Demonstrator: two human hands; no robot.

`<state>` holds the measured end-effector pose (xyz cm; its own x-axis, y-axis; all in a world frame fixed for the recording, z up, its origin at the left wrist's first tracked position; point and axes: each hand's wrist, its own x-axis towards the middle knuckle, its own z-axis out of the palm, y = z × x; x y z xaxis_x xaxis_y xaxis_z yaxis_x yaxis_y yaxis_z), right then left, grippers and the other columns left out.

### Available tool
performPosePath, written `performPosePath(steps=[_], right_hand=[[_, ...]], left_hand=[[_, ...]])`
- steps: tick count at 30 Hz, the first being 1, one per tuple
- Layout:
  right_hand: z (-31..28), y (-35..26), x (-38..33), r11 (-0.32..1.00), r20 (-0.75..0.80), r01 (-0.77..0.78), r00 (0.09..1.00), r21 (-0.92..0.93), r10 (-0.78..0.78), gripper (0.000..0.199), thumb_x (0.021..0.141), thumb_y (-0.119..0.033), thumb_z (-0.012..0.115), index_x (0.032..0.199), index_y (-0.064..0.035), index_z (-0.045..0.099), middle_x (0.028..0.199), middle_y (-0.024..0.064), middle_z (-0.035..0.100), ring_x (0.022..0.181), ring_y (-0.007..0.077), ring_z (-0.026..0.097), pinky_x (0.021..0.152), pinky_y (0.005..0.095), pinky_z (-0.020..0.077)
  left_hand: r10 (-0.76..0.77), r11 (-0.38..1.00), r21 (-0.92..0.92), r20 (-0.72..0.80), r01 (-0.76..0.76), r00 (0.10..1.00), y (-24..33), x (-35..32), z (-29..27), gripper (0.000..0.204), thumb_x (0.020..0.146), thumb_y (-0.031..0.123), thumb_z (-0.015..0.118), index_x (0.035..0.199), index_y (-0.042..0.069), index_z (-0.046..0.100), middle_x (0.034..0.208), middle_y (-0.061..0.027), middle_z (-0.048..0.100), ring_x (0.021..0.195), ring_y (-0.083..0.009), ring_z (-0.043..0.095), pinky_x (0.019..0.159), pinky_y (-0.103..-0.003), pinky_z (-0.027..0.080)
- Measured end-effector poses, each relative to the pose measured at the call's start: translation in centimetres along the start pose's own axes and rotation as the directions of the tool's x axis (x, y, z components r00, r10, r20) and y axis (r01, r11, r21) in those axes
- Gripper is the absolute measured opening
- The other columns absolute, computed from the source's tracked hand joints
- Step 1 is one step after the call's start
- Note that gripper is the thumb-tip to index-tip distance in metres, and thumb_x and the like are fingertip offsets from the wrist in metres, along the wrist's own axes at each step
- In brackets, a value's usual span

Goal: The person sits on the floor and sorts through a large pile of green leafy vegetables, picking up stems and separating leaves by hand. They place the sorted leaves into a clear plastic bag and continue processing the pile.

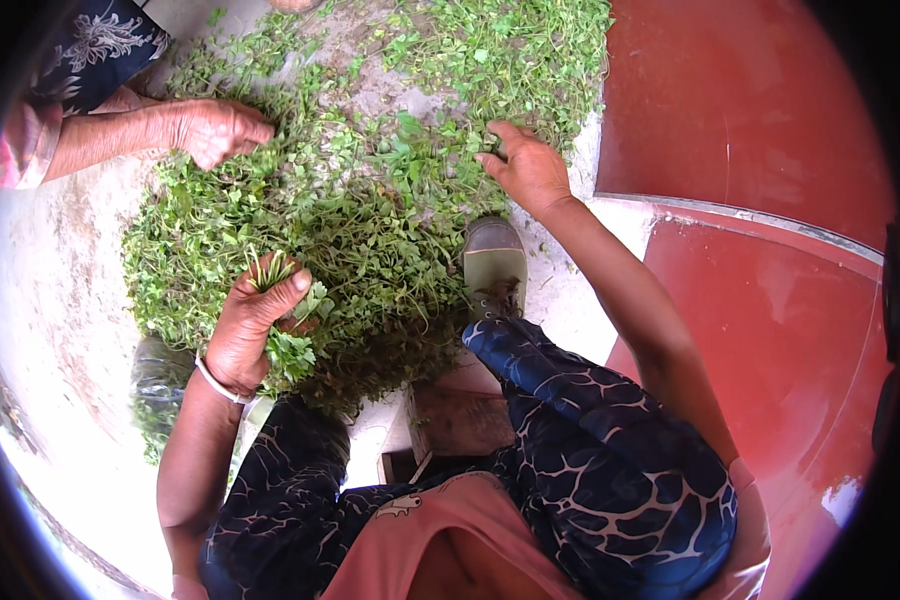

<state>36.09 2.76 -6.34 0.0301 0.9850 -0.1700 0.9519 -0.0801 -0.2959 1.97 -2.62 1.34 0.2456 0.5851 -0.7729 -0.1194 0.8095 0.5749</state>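
Observation:
My left hand (pixel 260 310) is closed round a small bunch of leafy green herbs (pixel 292 355); the cut stem ends poke up above the thumb and the leaves hang below the fist. My right hand (pixel 532 170) reaches over the far right part of a spread heap of green herbs (pixel 370 245), its thumb and forefinger apart and no stem plainly between them. The other fingers of that hand are partly hidden. Loose stems and leaves lie just left of its fingertips.
At the upper left a co-worker's hand (pixel 225 130) touches the heap. My shoe (pixel 494 262) stands at its right edge. Dark, wilted bits (pixel 370 360) lie nearest my legs. Red panels (pixel 750 110) border the right side, and a clear plastic bag (pixel 160 380) sits at the left.

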Motion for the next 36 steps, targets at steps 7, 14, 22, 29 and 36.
performPosePath(steps=[7,14,22,29,36], right_hand=[[-3.6,-2.1,-0.9,0.578,0.461,-0.319,0.88,0.751,-0.114,0.01,0.088,-0.017,0.062,0.092,-0.0083,0.06,0.071,-0.0062,0.057,0.062,0.0029,0.05,0.052,0.0202,0.0408],[-7.6,1.5,-2.6,0.358,0.3,-0.276,0.954,0.892,-0.013,0.015,0.086,-0.019,0.064,0.098,-0.0102,0.062,0.081,-0.0038,0.06,0.07,0.0053,0.054,0.058,0.0212,0.0437],[-7.3,1.8,-3.7,0.212,0.34,-0.335,0.94,0.918,0.013,0.014,0.087,-0.015,0.062,0.1,-0.0096,0.063,0.09,-0.0015,0.063,0.083,0.0085,0.056,0.07,0.0243,0.0451],[-6.5,2.5,-4.5,-0.101,0.388,-0.408,0.905,0.907,-0.173,0.019,0.088,-0.012,0.059,0.104,-0.0042,0.058,0.092,0.0037,0.061,0.082,0.0145,0.06,0.075,0.0312,0.0501],[-7.1,1.9,-5.1,0.344,0.531,-0.428,0.788,0.836,-0.31,0.018,0.088,-0.012,0.059,0.105,-0.0056,0.061,0.091,0.0007,0.064,0.079,0.0113,0.06,0.07,0.0248,0.0489]], left_hand=[[-0.04,0.999,-0.002,-0.067,0.04,0.997,-1.4,0.4,-0.8,0.018,0.079,0.018,0.073,0.091,0.014,0.06,0.079,0.0055,0.058,0.072,-0.0092,0.055,0.058,-0.029,0.051],[-0.05,0.999,-0.024,-0.062,0.048,0.997,-1.4,0.7,-0.5,0.022,0.077,0.019,0.074,0.091,0.011,0.059,0.077,0.0027,0.057,0.069,-0.0106,0.053,0.055,-0.029,0.049],[-0.048,0.999,0.009,-0.021,0.049,0.999,-1.8,1.4,0.1,0.023,0.078,0.023,0.074,0.09,0.01,0.06,0.078,0.0026,0.056,0.07,-0.0112,0.052,0.055,-0.028,0.047],[-0.041,0.997,0.071,0.014,0.04,0.999,-1.2,1.7,1.7,0.019,0.08,0.025,0.072,0.087,0.011,0.061,0.072,0.0047,0.053,0.067,-0.0093,0.049,0.055,-0.028,0.046],[-0.057,0.997,0.047,0.023,0.056,0.998,-1.5,2.0,1.7,0.02,0.08,0.026,0.072,0.089,0.011,0.061,0.072,0.0049,0.053,0.065,-0.0091,0.048,0.054,-0.027,0.044]])
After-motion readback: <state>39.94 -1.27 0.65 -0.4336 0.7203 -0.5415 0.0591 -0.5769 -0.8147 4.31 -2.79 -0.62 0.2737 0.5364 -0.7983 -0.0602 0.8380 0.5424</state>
